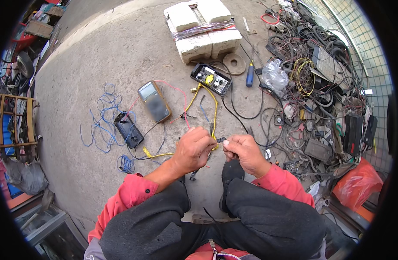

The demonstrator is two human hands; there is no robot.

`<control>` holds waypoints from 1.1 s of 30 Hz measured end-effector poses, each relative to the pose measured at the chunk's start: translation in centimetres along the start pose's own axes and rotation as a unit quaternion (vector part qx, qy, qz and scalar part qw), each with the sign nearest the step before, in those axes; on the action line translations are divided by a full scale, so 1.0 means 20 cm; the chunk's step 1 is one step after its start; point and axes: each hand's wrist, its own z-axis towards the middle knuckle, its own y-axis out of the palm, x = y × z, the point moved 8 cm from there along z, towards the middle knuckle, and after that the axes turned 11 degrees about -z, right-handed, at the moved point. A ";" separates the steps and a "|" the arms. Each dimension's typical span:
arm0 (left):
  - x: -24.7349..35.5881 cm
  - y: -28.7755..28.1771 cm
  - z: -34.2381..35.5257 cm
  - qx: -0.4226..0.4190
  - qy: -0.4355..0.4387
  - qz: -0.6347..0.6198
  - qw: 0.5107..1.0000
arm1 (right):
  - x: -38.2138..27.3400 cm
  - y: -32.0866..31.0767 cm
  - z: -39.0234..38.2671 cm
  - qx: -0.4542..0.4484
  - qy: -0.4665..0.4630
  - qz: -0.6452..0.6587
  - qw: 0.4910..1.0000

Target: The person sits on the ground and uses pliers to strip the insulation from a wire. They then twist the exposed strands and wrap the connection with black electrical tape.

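1. Left hand [192, 151] and right hand [246, 152], both pinched shut on one yellow wire [214, 113], just this side of the meter [154, 101].
2. One black case [128, 129] left of the meter.
3. One circuit board [210, 79] beyond it, right.

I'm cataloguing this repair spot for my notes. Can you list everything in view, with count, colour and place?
multimeter: one, grey with yellow edge, on the concrete ahead.
circuit board: one, black case, beyond the meter.
yellow wire: one, runs from the board to the hands.
blue wire: one tangle, left.
black casing: one, beside the blue tangle.
screwdriver: one, blue handle, right of the board.
foam blocks: one taped bundle, white, far centre.
scrap pile: cables and parts, mostly black, right.
red bag: one, lower right.
left hand: pinches the yellow wire.
right hand: holds a small dark piece.
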 end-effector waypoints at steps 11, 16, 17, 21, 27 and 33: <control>-0.02 -0.28 0.02 0.119 -0.026 0.023 0.992 | 0.13 -0.11 0.10 0.049 0.056 -0.040 0.996; -0.01 -0.41 0.01 0.175 -0.057 0.013 0.983 | 0.21 -0.11 0.17 0.103 -0.136 -0.478 0.861; -0.01 -0.42 0.00 0.179 -0.056 0.011 0.982 | 0.25 -0.07 0.18 0.075 -0.142 -0.537 0.828; -0.01 -0.46 -0.02 0.191 -0.060 -0.004 0.980 | 0.34 0.14 0.22 -0.036 -0.217 -0.582 0.782; -0.01 -0.52 -0.07 0.205 -0.076 -0.013 0.976 | 0.43 0.30 0.21 -0.040 -0.298 -0.716 0.630; -0.02 -0.52 -0.08 0.211 -0.091 -0.029 0.973 | 0.44 0.23 0.20 0.009 -0.311 -0.658 0.686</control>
